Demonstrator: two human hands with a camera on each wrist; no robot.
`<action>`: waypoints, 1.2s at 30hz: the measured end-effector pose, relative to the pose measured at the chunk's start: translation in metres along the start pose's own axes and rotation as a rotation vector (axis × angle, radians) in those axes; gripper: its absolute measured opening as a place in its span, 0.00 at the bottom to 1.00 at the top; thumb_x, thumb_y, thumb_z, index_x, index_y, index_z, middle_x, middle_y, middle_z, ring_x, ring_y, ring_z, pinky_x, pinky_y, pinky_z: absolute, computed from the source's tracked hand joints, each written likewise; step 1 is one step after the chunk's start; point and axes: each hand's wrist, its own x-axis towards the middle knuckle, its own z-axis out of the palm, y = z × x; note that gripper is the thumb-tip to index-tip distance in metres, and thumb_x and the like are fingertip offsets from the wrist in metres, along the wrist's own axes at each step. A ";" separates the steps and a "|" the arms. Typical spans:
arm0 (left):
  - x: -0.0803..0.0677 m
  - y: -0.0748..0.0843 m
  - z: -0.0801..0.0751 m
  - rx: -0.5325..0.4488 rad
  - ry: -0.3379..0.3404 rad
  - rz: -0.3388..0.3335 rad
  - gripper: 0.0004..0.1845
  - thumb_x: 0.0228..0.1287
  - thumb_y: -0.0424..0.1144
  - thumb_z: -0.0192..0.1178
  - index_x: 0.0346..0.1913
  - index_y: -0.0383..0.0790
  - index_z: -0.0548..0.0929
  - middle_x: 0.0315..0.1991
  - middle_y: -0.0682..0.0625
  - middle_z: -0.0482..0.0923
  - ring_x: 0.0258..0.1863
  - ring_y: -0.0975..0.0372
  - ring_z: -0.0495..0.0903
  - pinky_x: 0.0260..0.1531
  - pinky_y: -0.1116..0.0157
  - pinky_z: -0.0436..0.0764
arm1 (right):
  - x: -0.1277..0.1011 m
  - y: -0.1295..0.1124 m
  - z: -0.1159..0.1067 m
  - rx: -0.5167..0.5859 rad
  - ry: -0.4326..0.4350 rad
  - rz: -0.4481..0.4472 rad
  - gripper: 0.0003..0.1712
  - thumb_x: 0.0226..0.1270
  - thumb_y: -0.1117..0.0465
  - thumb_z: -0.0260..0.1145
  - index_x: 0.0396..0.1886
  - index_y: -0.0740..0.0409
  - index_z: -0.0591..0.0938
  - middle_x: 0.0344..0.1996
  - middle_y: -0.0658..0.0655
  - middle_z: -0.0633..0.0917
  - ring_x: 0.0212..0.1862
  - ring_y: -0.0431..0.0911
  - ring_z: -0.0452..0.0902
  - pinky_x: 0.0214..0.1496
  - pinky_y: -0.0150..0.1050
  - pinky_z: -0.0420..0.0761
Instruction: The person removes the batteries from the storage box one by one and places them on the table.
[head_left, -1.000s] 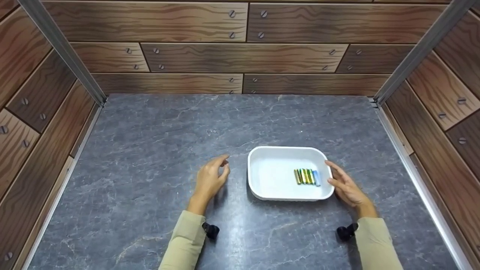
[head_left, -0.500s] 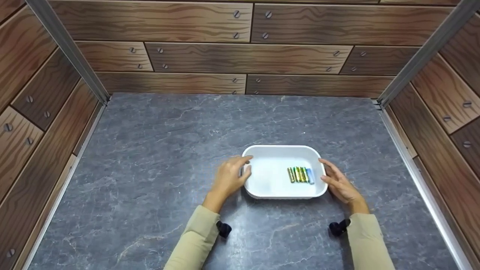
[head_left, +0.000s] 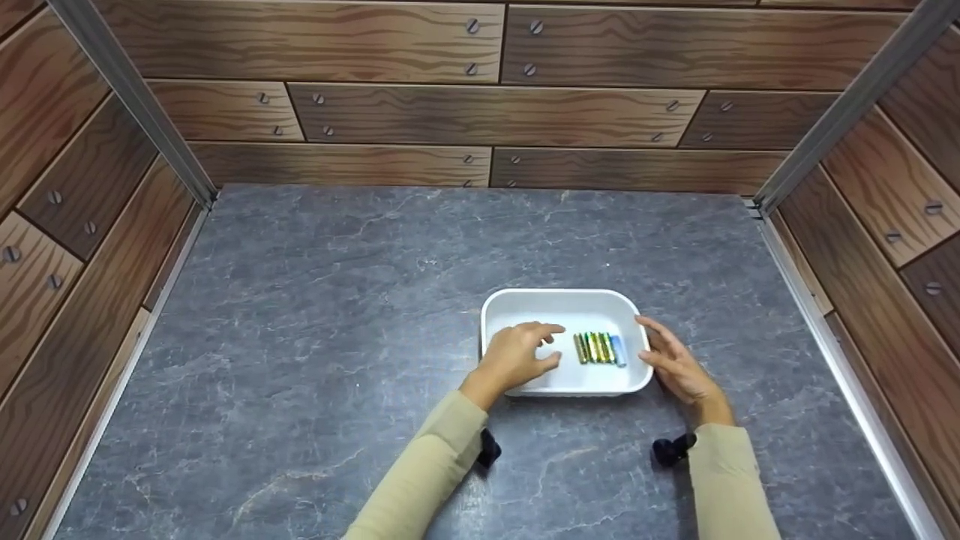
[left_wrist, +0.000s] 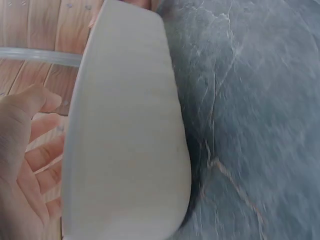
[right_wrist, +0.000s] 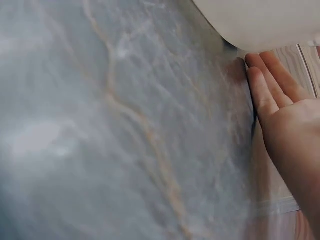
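reaching over the white tray [head_left: 566, 301], the left hand [head_left: 517, 356] hangs loosely curled, empty; batteries [head_left: 598, 348] at its three o'clock need pinching; the right hand [head_left: 675, 364] rests flat against the tray's rim.

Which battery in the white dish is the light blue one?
The one at the right end of the row of batteries, the light blue battery, nearest the right hand. The others look green and yellow.

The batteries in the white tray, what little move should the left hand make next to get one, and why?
Probably slide the left hand a little further right and pinch the nearest battery of the row of batteries. Its fingers are over the white tray, beside the row but not touching it, while the right hand rests open against the tray's right side.
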 end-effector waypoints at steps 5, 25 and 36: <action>0.010 0.005 0.011 -0.005 -0.096 -0.068 0.21 0.60 0.48 0.62 0.58 0.52 0.80 0.43 0.55 0.87 0.40 0.64 0.85 0.39 0.67 0.81 | -0.001 0.000 0.002 -0.033 0.072 -0.042 0.32 0.62 0.77 0.59 0.67 0.65 0.66 0.56 0.43 0.81 0.58 0.33 0.76 0.56 0.27 0.75; 0.025 0.003 0.029 0.004 -0.208 -0.239 0.29 0.51 0.53 0.71 0.58 0.54 0.80 0.38 0.55 0.84 0.37 0.63 0.82 0.34 0.65 0.79 | 0.006 0.009 0.009 0.088 -0.076 -0.127 0.36 0.56 0.80 0.62 0.62 0.48 0.71 0.59 0.45 0.77 0.57 0.37 0.75 0.55 0.29 0.77; 0.033 0.008 0.043 0.070 -0.223 -0.329 0.34 0.48 0.59 0.71 0.60 0.56 0.78 0.37 0.55 0.81 0.35 0.64 0.80 0.34 0.66 0.79 | 0.008 0.005 0.003 0.117 -0.197 -0.058 0.39 0.60 0.79 0.58 0.66 0.44 0.65 0.64 0.42 0.70 0.62 0.35 0.70 0.61 0.29 0.74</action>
